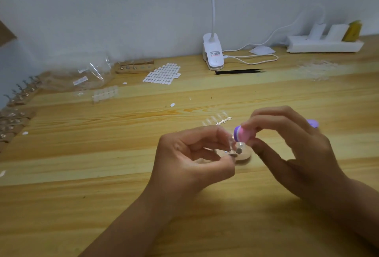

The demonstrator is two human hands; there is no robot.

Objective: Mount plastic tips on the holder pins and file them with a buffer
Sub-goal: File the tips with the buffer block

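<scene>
Centre frame: the left hand [192, 154] has its fingers [205, 133] pinching a holder pin [238, 150] over the wooden holder [245, 157]. The right hand [291, 143] grips the pink-and-purple buffer [243, 134], its end right at the pin (the tip there is too blurred to make out). Just behind, a strip of clear tips [215, 120] lies on the tabletop [123, 174]. Farther up are black tweezers [239, 71] and a white clip lamp [213, 57].
</scene>
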